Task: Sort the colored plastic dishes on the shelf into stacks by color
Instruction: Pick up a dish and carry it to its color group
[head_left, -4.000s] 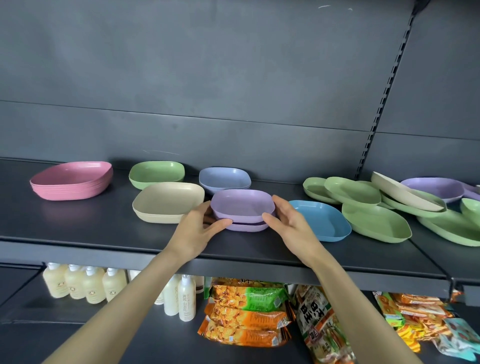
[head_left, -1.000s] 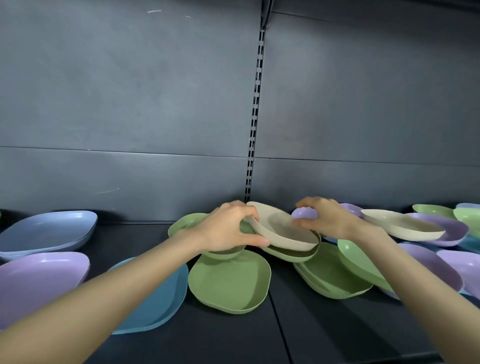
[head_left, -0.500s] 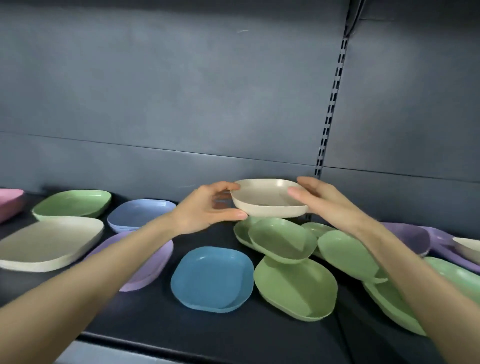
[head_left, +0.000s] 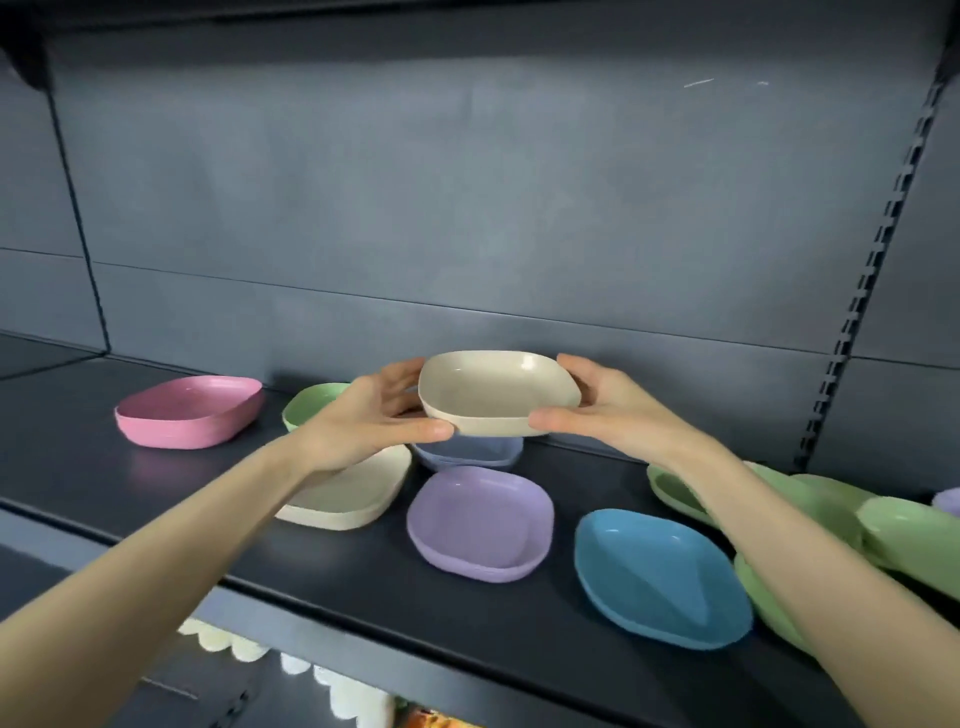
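Left hand (head_left: 363, 421) and right hand (head_left: 613, 410) have carried beige dish (head_left: 488, 389) leftward.

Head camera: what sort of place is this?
Likely a shop: a dark metal shelf, a slotted upright in its back wall, coloured dishes laid out, what look like white bottles below.

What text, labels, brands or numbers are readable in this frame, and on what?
None readable.
Beige dish, held by left hand and right hand: plain, no print.
Pink stack, purple dish, blue dish: plain too.
White bottles below: only blurred tops show, no label in view.
Orange packet at the bottom edge: blurred sliver, unreadable.
White marks on the back panel: scratches, not letters.
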